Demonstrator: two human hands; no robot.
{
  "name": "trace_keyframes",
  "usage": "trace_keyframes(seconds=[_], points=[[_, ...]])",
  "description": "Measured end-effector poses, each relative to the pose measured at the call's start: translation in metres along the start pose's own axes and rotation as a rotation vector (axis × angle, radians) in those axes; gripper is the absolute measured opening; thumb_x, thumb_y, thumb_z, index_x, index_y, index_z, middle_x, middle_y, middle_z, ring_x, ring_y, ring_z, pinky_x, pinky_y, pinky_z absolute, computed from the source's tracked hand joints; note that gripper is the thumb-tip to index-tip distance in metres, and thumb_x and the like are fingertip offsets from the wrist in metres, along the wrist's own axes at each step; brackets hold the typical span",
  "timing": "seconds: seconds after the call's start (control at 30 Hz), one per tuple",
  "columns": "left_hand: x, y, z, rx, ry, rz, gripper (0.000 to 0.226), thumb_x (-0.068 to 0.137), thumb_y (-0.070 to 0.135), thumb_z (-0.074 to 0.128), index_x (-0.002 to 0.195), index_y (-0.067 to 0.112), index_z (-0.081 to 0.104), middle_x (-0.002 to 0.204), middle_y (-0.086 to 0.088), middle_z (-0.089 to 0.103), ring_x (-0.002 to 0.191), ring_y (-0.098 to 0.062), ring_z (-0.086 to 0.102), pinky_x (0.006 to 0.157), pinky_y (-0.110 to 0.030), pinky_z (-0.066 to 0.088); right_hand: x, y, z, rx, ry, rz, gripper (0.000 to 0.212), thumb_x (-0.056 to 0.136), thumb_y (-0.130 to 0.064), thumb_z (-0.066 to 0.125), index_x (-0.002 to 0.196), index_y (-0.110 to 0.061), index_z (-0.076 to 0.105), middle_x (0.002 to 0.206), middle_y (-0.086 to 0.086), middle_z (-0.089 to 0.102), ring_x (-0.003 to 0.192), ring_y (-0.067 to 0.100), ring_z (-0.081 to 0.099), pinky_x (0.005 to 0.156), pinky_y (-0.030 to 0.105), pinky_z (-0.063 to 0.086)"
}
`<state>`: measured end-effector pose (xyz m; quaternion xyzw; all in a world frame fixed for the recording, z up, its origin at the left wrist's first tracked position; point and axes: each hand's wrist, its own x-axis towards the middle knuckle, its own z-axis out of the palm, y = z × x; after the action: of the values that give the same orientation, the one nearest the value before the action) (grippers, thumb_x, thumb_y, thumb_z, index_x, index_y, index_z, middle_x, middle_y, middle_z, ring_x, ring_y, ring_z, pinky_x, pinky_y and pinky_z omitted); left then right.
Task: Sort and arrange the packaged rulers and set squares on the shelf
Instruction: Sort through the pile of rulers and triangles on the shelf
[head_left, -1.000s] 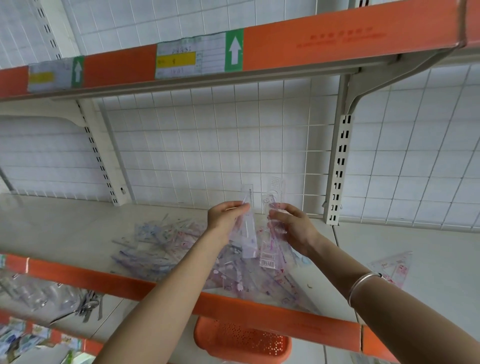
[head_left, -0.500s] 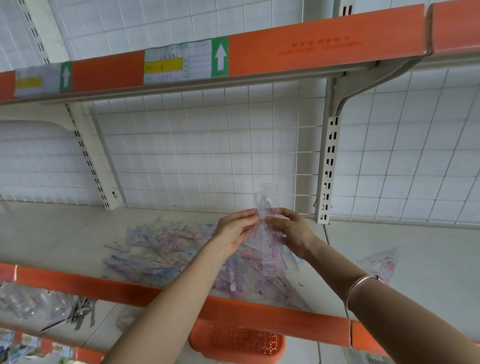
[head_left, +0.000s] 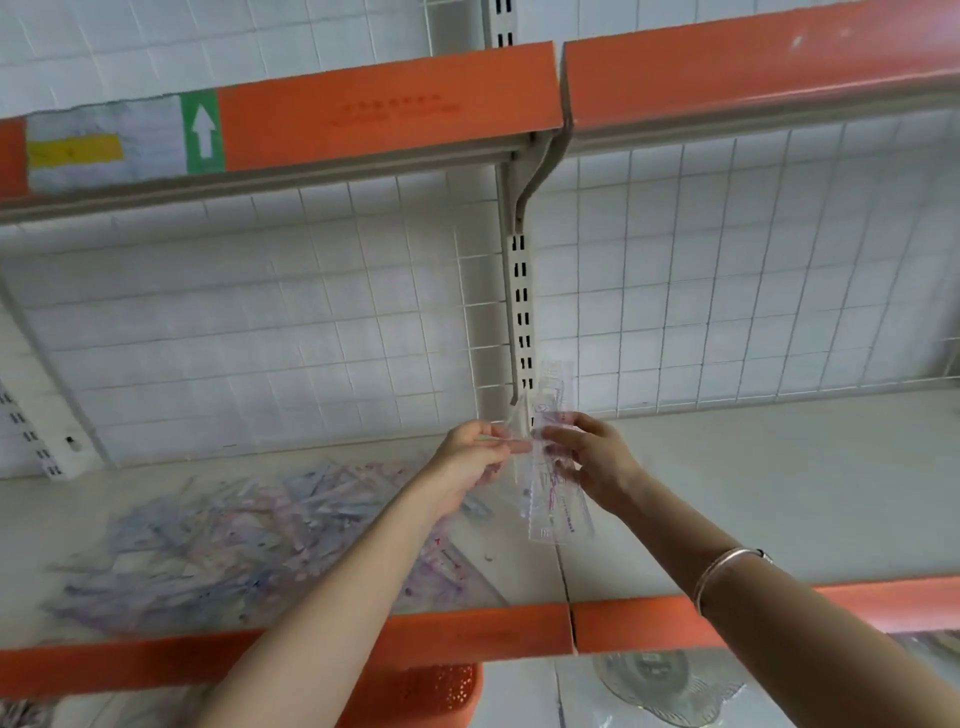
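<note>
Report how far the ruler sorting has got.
Done: no sorted row shows on the shelf yet. In hand: the left hand and right hand hold packaged rulers upright together. Left: the jumbled pile lying on the shelf's left section.

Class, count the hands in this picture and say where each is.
2. The left hand pinches the packaged rulers' left edge; the right hand grips their right side, both above the shelf. None appear hidden.
</note>
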<state>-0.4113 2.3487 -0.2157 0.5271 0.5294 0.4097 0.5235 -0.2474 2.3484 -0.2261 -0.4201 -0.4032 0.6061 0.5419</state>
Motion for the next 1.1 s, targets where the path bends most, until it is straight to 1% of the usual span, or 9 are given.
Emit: trace_keyframes(seconds=[0.2, 0.37, 0.47, 0.57, 0.63, 0.83, 0.97, 1.03, 1.1], points=[[0.024, 0.011, 0.08, 0.108, 0.015, 0.066, 0.022, 0.094, -0.006, 0.044, 0.092, 0.015, 0.044, 0.09, -0.002, 0.072, 0.048, -0.007, 0.038, 0.05, -0.019, 0.033, -0.011, -0.033, -0.091, 0.02, 0.172, -0.036, 0.018, 0.079, 0.004, 0.065, 0.084, -0.012, 0.061, 0.08, 0.009, 0.063, 0.06, 0.015, 0.05, 0.057, 0.024, 0.033], [0.042, 0.024, 0.154, 0.166, 0.007, 0.107, 0.021, 0.086, -0.005, 0.054, 0.087, 0.015, 0.047, 0.088, -0.007, 0.071, 0.058, -0.014, 0.043, 0.051, -0.023, 0.034, -0.02, -0.062, -0.167, -0.002, 0.277, -0.038, 0.017, 0.08, 0.004, 0.065, 0.089, -0.011, 0.06, 0.083, 0.01, 0.062, 0.06, 0.016, 0.05, 0.056, 0.023, 0.034], [0.056, 0.029, 0.198, 0.217, -0.026, 0.132, 0.019, 0.082, 0.001, 0.062, 0.084, 0.016, 0.051, 0.098, -0.015, 0.071, 0.062, -0.018, 0.05, 0.058, -0.026, 0.036, -0.022, -0.078, -0.212, 0.008, 0.312, -0.036, 0.021, 0.081, 0.004, 0.065, 0.098, -0.007, 0.061, 0.083, 0.01, 0.063, 0.062, 0.016, 0.052, 0.054, 0.023, 0.042], [0.071, 0.034, 0.241, 0.266, -0.041, 0.158, 0.018, 0.081, 0.003, 0.062, 0.084, 0.019, 0.053, 0.101, -0.015, 0.071, 0.057, -0.013, 0.049, 0.063, -0.027, 0.04, -0.022, -0.094, -0.258, 0.035, 0.347, -0.029, 0.025, 0.081, 0.005, 0.065, 0.104, -0.003, 0.061, 0.082, 0.011, 0.065, 0.066, 0.017, 0.055, 0.055, 0.028, 0.05], [0.078, 0.039, 0.269, 0.271, -0.054, 0.166, 0.018, 0.08, 0.004, 0.063, 0.084, 0.018, 0.054, 0.1, -0.014, 0.07, 0.056, -0.012, 0.048, 0.064, -0.027, 0.04, -0.022, -0.105, -0.287, 0.03, 0.377, -0.027, 0.023, 0.081, 0.005, 0.065, 0.101, -0.004, 0.061, 0.082, 0.012, 0.065, 0.065, 0.018, 0.054, 0.056, 0.028, 0.051], [0.098, 0.051, 0.341, 0.264, -0.116, 0.149, 0.02, 0.076, 0.003, 0.07, 0.087, 0.014, 0.057, 0.093, -0.015, 0.072, 0.059, -0.016, 0.049, 0.067, -0.029, 0.04, -0.025, -0.132, -0.366, -0.008, 0.446, -0.032, 0.018, 0.084, 0.006, 0.061, 0.099, -0.002, 0.058, 0.078, 0.011, 0.064, 0.063, 0.018, 0.052, 0.049, 0.025, 0.05], [0.106, 0.055, 0.381, 0.261, -0.137, 0.143, 0.024, 0.065, 0.012, 0.069, 0.086, 0.016, 0.058, 0.095, -0.015, 0.072, 0.071, -0.025, 0.057, 0.069, -0.03, 0.038, -0.028, -0.145, -0.409, -0.059, 0.474, -0.03, 0.013, 0.088, 0.005, 0.057, 0.1, -0.002, 0.055, 0.076, 0.011, 0.064, 0.057, 0.017, 0.06, 0.05, 0.024, 0.051], [0.109, 0.056, 0.398, 0.261, -0.146, 0.139, 0.025, 0.063, 0.013, 0.069, 0.086, 0.016, 0.058, 0.096, -0.014, 0.072, 0.066, -0.02, 0.052, 0.068, -0.03, 0.038, -0.028, -0.15, -0.428, -0.092, 0.486, -0.028, 0.017, 0.09, 0.004, 0.056, 0.105, -0.002, 0.054, 0.076, 0.011, 0.064, 0.051, 0.015, 0.064, 0.047, 0.021, 0.05], [0.111, 0.058, 0.414, 0.271, -0.146, 0.135, 0.025, 0.062, 0.013, 0.067, 0.085, 0.017, 0.058, 0.095, -0.012, 0.072, 0.066, -0.019, 0.052, 0.068, -0.029, 0.038, -0.027, -0.155, -0.445, -0.129, 0.503, -0.026, 0.028, 0.089, 0.005, 0.056, 0.115, -0.005, 0.051, 0.077, 0.011, 0.065, 0.049, 0.014, 0.065, 0.047, 0.021, 0.05]])
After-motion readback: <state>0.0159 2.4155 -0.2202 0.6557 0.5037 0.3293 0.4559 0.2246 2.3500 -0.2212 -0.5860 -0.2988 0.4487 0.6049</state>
